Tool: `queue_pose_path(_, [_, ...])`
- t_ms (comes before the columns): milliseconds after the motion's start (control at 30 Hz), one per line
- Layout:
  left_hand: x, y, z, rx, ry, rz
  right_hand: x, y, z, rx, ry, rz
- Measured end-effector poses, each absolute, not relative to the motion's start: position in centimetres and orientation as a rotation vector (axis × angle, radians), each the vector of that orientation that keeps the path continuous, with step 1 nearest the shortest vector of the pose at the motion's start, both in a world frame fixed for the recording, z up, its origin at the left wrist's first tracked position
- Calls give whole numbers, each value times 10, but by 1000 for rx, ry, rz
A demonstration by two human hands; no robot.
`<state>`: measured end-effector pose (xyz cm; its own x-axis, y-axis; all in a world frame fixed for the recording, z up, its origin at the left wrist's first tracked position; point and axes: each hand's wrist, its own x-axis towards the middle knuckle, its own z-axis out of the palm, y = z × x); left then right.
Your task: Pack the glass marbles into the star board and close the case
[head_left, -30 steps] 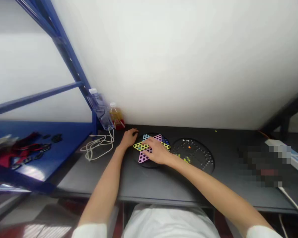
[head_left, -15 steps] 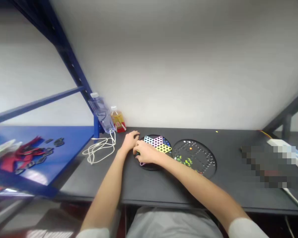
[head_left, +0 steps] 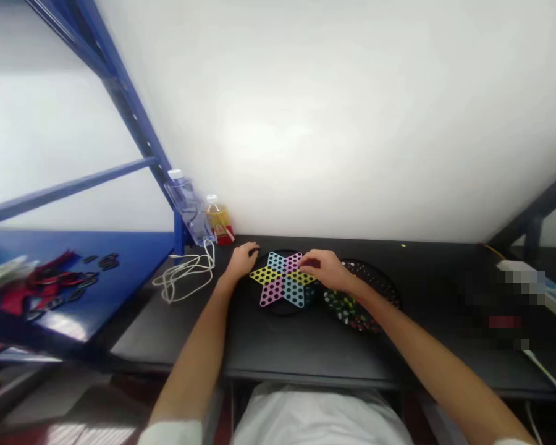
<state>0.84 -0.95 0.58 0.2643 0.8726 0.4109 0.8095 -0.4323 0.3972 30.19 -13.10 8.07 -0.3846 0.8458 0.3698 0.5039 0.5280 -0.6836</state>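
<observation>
A: Board (head_left: 282, 287) position?
B: On counter (head_left: 278, 346), between both hands; tray (head_left: 387, 290) of marbles (head_left: 347, 307) just right of it.
A: Grips?
B: Left hand (head_left: 243, 259) curled at board's left rim; right hand (head_left: 324, 271) pinched over its right point. Whether either holds anything cannot be told.
A: Hazard?
B: Right forearm crosses the tray; a nudge could, I judge, scatter marbles.

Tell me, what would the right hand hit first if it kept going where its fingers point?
Probably the star board: the right hand points left over its edge, with the left hand beyond. Height above it is unclear.
</observation>
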Motion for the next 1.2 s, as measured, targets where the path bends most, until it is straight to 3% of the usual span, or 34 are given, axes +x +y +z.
queue_pose_path(400, [9,-12,13,2367,1592,916,338,-149,57,-1165,-1927,776])
queue_pose_path(633, [16,-22,28,2216,1533,1021,407,-130,47,-1293,-1690,751])
queue_pose_path(1067, [21,-32,47,2283,1600,822,438,-134,36,-1474,-1634,490])
queue_pose_path(1200, [11,-41,65,2267,1559,533,439,-134,38,-1476,-1582,402])
